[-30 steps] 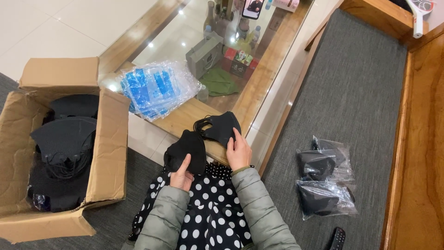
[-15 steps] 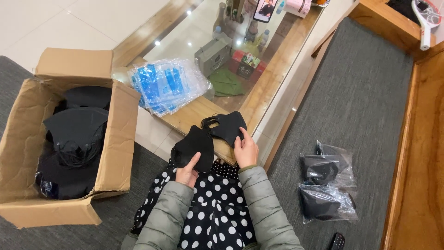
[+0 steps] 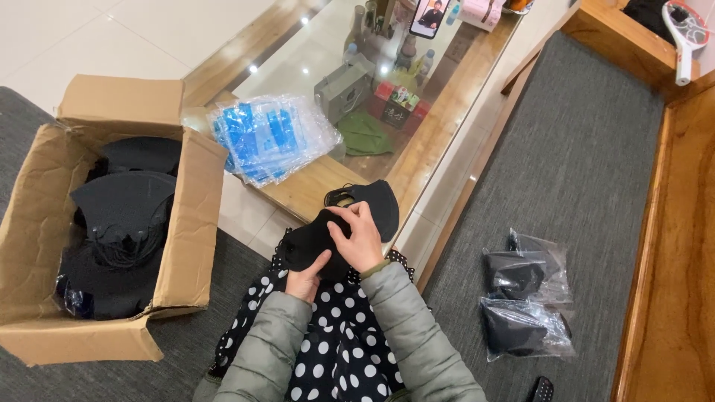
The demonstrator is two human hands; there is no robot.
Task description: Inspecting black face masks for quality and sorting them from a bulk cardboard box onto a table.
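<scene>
Black masks [image 3: 320, 240] sit pinched in both my hands over my lap at the table edge [image 3: 313, 195], left hand [image 3: 304, 281] gripping underneath, right hand [image 3: 363, 237] clamped on top, and I reckon the loose second mask [image 3: 376, 199] could slide off.

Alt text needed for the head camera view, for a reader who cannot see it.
Two hands, left hand and right hand, hold a black face mask over a polka-dot lap, a second black mask beside it on a glass-topped wooden table. An open cardboard box of black masks stands left; bagged masks lie right.
</scene>
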